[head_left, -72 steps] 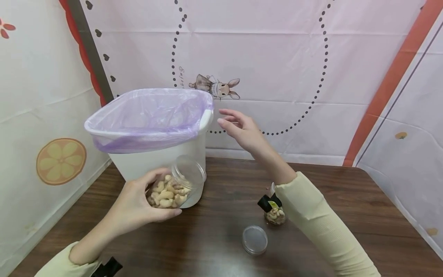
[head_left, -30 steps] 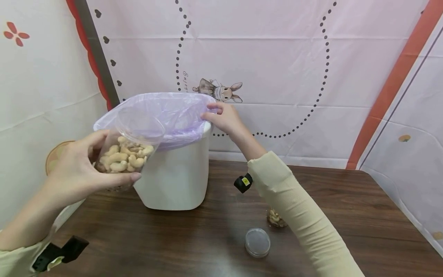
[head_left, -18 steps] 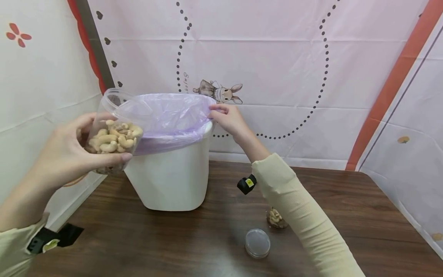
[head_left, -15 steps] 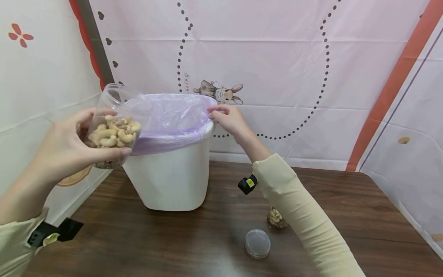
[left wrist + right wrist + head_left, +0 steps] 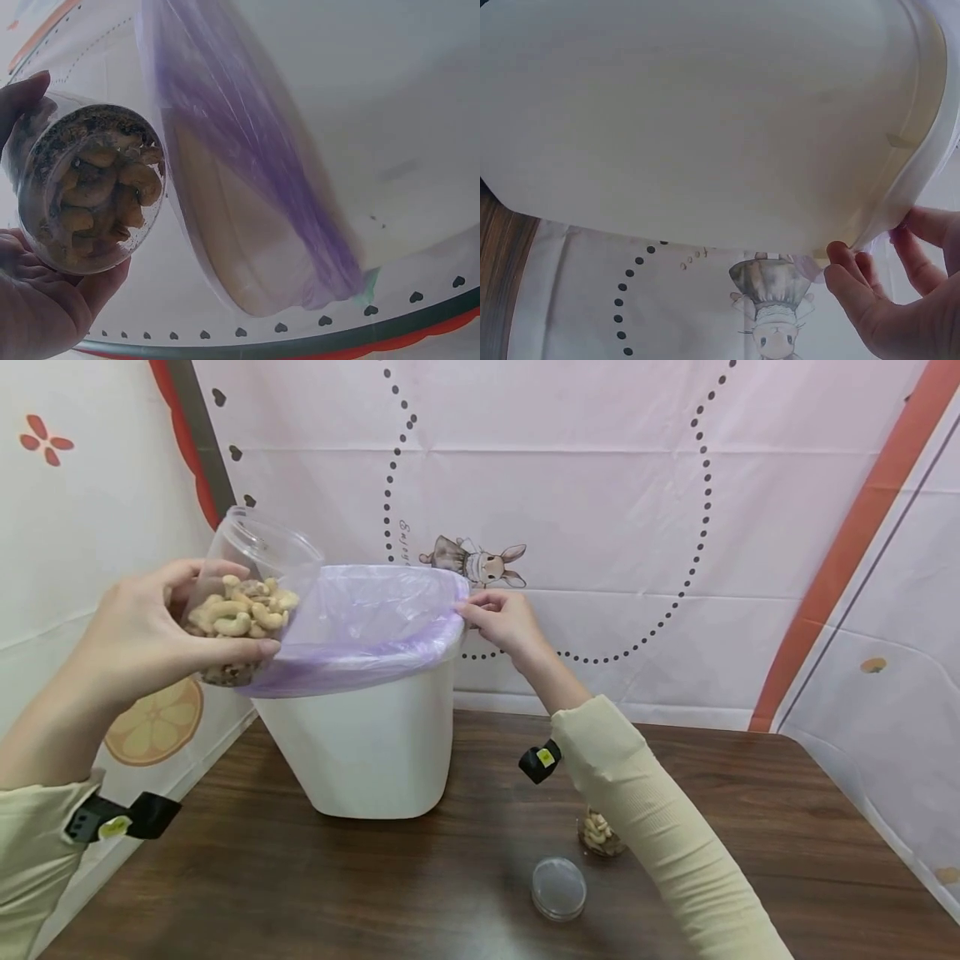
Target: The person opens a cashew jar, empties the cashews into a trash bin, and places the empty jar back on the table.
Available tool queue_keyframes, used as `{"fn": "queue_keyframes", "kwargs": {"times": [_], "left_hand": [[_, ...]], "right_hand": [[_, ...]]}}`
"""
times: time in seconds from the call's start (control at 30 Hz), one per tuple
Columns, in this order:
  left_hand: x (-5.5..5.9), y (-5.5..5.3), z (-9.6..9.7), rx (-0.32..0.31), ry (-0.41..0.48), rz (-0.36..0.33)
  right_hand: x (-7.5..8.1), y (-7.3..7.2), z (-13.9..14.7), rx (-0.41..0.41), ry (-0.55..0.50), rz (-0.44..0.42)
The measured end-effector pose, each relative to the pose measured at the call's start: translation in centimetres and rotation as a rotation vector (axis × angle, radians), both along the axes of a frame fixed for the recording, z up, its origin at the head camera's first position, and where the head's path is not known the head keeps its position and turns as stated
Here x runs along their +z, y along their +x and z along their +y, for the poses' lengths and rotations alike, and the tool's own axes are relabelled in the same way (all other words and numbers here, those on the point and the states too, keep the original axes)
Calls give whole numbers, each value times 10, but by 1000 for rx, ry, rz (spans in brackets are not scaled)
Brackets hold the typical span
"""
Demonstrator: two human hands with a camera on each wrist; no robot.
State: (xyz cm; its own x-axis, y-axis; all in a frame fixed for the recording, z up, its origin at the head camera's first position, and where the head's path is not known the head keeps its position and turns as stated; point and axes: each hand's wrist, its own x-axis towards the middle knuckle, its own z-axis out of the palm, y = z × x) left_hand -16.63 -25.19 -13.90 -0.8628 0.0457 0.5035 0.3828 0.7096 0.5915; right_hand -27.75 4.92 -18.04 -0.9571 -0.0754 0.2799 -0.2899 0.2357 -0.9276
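My left hand (image 5: 150, 635) grips a clear plastic jar (image 5: 258, 564) partly filled with cashews (image 5: 243, 608). The jar leans a little to the right, its mouth uncovered, at the left end of the white trash bin (image 5: 375, 752). In the left wrist view, the jar's bottom (image 5: 94, 187) faces the camera, close to the bin's rim. A purple trash bag (image 5: 360, 664) lines the bin and hangs over its front edge. My right hand (image 5: 506, 622) pinches the bag at the bin's right corner. In the right wrist view, my right fingers (image 5: 851, 292) curl at the rim (image 5: 922, 161).
On the brown table (image 5: 315, 885) lies a round clear lid (image 5: 558, 887). Behind it stands a second small container of cashews (image 5: 597, 833), partly hidden by my right sleeve (image 5: 660, 810). A printed cloth (image 5: 600, 510) hangs behind and at both sides.
My left hand has carried the jar from low before the bin leftward and up to its rim. My right hand has come to the right corner and taken hold of the bag, which now covers that corner.
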Motion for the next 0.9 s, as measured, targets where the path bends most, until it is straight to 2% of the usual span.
{"fn": "queue_keyframes", "kwargs": {"times": [0.23,0.47,0.67,0.9], "left_hand": [[5,-8,-3,16,-13,-13],[12,-17,-6,54,-43,-21],[17,-28,-8,70,-65,-49],[20,-41,-8,85,-97,-49]], "right_hand": [[-3,-1,4,-24,-59,20],[-6,0,17,-28,6,11],[-17,0,22,-2,97,-8],[-28,-2,22,16,108,-1]]}}
